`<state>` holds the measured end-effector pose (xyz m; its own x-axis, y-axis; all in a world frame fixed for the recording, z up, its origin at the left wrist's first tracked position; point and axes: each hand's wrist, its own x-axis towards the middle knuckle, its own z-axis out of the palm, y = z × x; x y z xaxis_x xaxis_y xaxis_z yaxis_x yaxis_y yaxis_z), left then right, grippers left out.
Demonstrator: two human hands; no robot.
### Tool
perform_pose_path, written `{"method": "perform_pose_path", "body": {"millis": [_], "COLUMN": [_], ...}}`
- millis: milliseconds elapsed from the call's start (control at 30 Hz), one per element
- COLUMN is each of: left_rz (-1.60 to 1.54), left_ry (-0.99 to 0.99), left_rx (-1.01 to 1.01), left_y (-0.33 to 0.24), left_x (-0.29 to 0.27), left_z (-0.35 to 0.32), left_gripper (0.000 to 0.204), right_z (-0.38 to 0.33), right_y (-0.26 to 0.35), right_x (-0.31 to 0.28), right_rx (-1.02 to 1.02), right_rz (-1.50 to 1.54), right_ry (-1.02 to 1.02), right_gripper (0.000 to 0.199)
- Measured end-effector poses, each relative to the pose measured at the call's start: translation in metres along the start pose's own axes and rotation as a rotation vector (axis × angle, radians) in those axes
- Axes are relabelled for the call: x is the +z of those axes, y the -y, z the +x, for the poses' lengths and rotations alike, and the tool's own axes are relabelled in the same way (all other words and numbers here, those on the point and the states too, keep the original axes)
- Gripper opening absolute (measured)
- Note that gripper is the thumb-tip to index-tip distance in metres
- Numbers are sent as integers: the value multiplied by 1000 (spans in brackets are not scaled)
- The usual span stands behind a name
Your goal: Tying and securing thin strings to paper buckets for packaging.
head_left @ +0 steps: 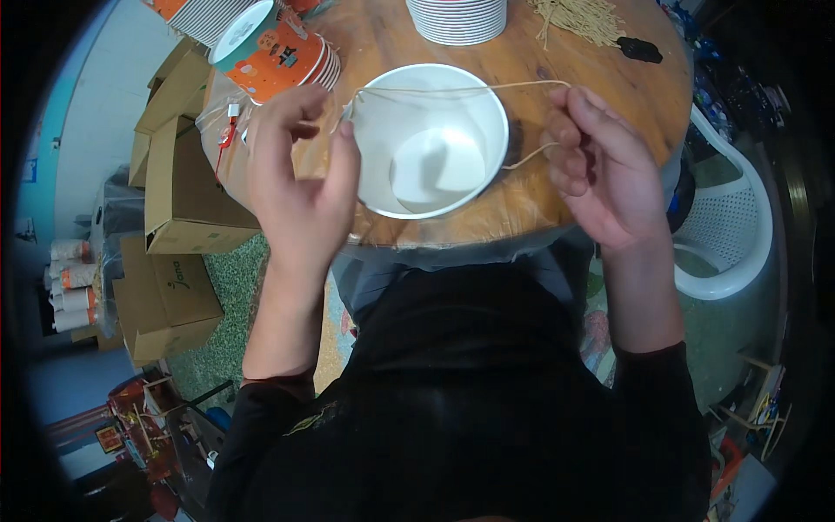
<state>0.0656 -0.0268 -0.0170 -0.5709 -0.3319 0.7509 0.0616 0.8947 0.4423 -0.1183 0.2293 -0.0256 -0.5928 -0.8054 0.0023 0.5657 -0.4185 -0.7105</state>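
Note:
A white paper bucket (435, 165) stands on the wooden table in front of me, its round mouth facing up and its inside bare. A thin tan cord (452, 90) runs across the top of its mouth from the left rim. My right hand (604, 161) is closed on the cord to the right of the bucket, and a second length of cord slants from it to the bucket's right side. At the left rim, my left hand (300, 174) has its thumb apart from its curled fingers. The thumb tip is beside the rim; whether it touches the rim is unclear.
A stack of orange printed paper buckets (278, 56) lies tilted at the table's far left. White stacked buckets (458, 19) stand at the back, beside a bundle of tan cords (583, 17). Cardboard boxes (187, 187) are at left, a white plastic chair (726, 217) at right.

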Motion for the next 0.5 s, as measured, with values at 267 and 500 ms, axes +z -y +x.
{"method": "perform_pose_path", "body": {"millis": [267,500], "left_rz": [-114,-80], "left_ry": [410,412], "left_rx": [280,240], "left_y": [-88,-83], "left_x": [28,43], "left_z": [-2,-5], "left_gripper": [51,29], "right_z": [-3,-9], "right_y": [-7,-2], "right_x": [13,16], "right_rx": [55,106], "right_rz": [126,255], "right_ry": [45,62], "right_gripper": [28,27]}}
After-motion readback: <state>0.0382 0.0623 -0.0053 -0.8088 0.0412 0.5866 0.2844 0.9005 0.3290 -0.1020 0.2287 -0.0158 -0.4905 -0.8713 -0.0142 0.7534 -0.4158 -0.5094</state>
